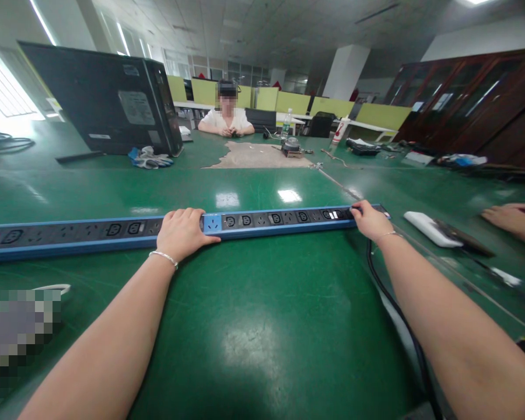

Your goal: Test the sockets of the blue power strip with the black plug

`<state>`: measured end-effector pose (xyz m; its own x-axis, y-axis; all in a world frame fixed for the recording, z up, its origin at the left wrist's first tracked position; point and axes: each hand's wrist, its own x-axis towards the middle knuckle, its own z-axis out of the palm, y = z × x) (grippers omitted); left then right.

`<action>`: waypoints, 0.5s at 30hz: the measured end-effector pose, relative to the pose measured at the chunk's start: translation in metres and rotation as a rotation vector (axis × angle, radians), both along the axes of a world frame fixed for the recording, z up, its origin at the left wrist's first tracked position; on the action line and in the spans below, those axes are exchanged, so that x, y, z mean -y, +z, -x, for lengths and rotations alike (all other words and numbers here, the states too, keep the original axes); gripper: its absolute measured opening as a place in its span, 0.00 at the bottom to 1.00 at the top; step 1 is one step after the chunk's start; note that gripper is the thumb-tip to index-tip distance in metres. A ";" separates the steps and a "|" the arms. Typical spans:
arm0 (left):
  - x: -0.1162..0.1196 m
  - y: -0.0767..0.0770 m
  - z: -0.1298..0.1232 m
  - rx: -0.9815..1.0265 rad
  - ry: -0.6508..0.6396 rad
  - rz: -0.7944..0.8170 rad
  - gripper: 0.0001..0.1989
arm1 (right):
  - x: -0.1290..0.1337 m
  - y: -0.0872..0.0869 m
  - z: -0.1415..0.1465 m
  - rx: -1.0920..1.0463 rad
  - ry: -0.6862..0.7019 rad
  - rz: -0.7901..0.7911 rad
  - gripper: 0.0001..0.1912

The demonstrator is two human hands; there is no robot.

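Note:
A long blue-edged power strip with a black face and many sockets lies across the green table. My left hand grips it near the middle, fingers over the far edge and thumb along the near edge, just left of a blue socket. Near the strip's right end, my right hand has its fingers closed on the black face; whether something small is between the fingertips is hidden. A black cable runs from that end down toward the near edge, beneath my right forearm.
Past the strip stand a black computer case, gloves and a bottle. A person sits opposite. Another person's hands rest at the right, beyond a white device. A blurred object lies lower left.

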<state>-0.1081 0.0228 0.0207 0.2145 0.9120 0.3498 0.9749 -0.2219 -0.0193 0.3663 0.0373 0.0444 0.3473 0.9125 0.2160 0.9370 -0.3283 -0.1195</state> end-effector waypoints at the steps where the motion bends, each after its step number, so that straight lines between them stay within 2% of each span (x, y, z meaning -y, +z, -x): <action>1: 0.000 0.000 0.000 0.001 0.000 -0.002 0.38 | -0.001 0.000 0.001 0.006 -0.005 0.013 0.23; 11: -0.004 -0.003 0.003 0.018 -0.012 0.008 0.38 | 0.000 -0.001 0.009 0.036 -0.020 0.055 0.23; 13: -0.003 -0.003 0.003 0.022 -0.011 0.005 0.39 | 0.002 0.001 0.008 0.011 -0.014 0.025 0.23; 15: -0.003 -0.003 0.002 0.025 -0.012 0.005 0.39 | 0.006 0.006 0.003 -0.029 -0.041 -0.074 0.22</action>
<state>-0.1105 0.0260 0.0178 0.2168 0.9112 0.3502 0.9723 -0.2338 0.0065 0.3628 0.0311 0.0500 0.3906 0.8796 0.2715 0.9190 -0.3553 -0.1712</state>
